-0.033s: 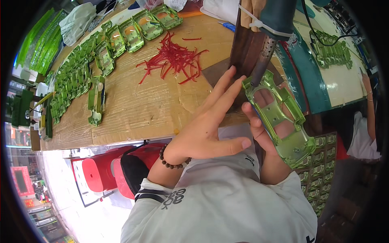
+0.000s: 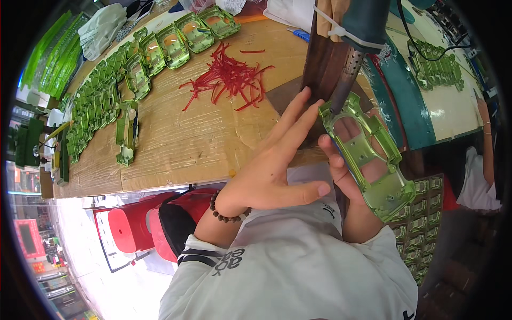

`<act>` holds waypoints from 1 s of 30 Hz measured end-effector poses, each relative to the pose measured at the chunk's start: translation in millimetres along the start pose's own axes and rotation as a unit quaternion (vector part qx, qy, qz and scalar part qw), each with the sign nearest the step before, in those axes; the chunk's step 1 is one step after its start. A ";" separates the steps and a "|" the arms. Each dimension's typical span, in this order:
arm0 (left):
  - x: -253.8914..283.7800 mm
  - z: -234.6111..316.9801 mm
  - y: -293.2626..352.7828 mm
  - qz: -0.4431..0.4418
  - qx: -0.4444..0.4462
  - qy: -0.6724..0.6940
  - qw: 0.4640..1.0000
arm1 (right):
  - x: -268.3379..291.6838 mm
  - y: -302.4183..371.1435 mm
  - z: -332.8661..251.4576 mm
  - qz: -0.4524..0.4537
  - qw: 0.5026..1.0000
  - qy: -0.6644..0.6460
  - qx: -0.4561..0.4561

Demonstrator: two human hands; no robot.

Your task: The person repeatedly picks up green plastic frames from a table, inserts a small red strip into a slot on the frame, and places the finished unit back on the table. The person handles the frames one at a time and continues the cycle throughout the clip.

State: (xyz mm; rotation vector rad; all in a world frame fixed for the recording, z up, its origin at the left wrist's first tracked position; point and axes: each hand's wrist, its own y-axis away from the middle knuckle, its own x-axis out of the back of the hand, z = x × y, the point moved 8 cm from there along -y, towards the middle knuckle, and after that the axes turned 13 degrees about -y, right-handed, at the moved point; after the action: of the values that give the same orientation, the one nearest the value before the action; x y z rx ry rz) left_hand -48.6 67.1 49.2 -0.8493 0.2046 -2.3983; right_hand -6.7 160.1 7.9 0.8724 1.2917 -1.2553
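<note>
One green frame (image 2: 360, 151) we judge underway, right hand (image 2: 348, 180) gripping it at three o'clock, left hand (image 2: 269, 173) spread empty; ten-o'clock frames (image 2: 97, 109) cannot be confirmed finished.

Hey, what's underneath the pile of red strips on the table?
The brown tabletop shows around the red strips and through gaps at the edges; what's beneath the dense middle is hidden.

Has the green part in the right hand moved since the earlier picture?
No: the green part shows no visible shift either way against the table.
</note>
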 end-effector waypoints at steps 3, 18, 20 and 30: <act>-0.7 0.5 -0.9 -0.002 -0.001 -0.008 1.000 | 4.0 1.4 -2.5 0.057 0.998 0.009 0.037; -3.1 1.8 -2.8 0.008 -0.038 -0.034 0.999 | -1.0 0.9 -1.3 0.103 0.990 0.006 0.093; -3.4 1.8 -3.7 0.009 -0.044 -0.039 0.998 | -2.3 0.0 -2.1 0.087 0.992 0.002 0.086; -1.9 2.4 -3.8 0.005 -0.056 -0.031 0.998 | 4.3 9.6 -9.3 0.031 0.999 0.024 0.033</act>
State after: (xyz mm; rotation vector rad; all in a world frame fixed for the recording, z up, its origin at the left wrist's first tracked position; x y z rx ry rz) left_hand -47.8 71.4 51.3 -0.9709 0.3203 -2.3659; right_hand 0.1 170.1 0.8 0.9878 1.2579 -1.2397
